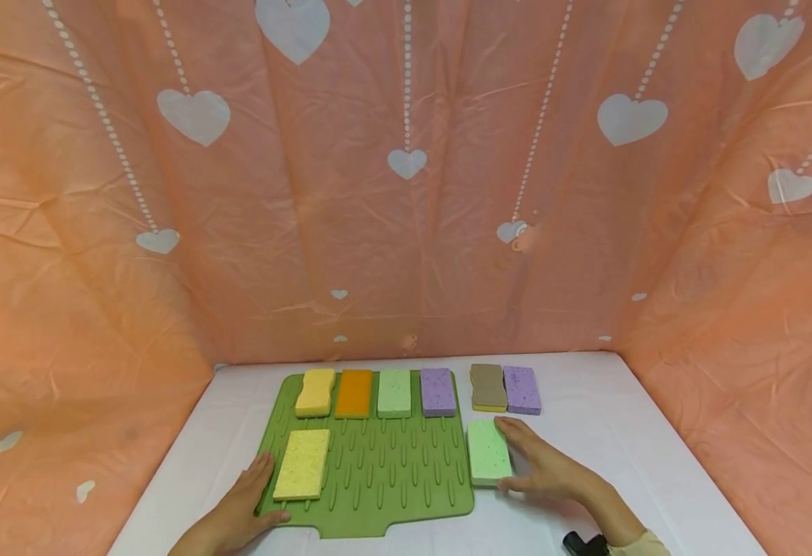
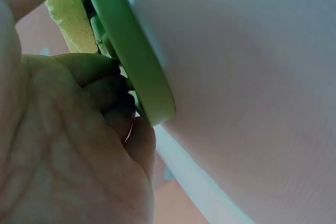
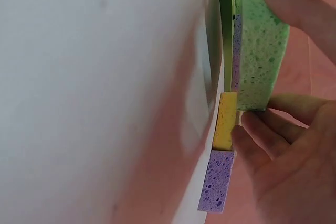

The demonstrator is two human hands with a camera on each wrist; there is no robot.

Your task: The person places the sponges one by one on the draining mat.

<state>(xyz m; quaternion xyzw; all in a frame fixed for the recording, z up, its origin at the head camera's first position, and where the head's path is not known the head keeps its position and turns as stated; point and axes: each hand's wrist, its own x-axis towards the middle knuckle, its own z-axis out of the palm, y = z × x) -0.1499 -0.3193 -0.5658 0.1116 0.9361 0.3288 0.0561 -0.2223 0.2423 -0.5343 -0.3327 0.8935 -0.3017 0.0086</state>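
My right hand point(image 1: 548, 463) holds a light green sponge point(image 1: 488, 452) between thumb and fingers, just off the right side of a green ridged mat point(image 1: 430, 498). In the right wrist view the thumb presses one end of the sponge point(image 3: 260, 51), with the fingers at its other end. My left hand point(image 1: 239, 502) rests at the mat's lower left corner. Seen from the left wrist, its fingertips touch along the mat's edge point(image 2: 128, 51). Beside that hand a pale yellow sponge point(image 1: 302, 463) lies on the mat.
Along the mat's far edge lie a wavy yellow sponge point(image 1: 316, 391), an orange sponge point(image 1: 353, 392), a green sponge point(image 1: 394, 392) and a purple sponge point(image 1: 438, 391). Right of the mat, a grey-topped sponge point(image 1: 488, 386) sits beside another purple sponge point(image 1: 522, 388) on the white table point(image 1: 607, 417).
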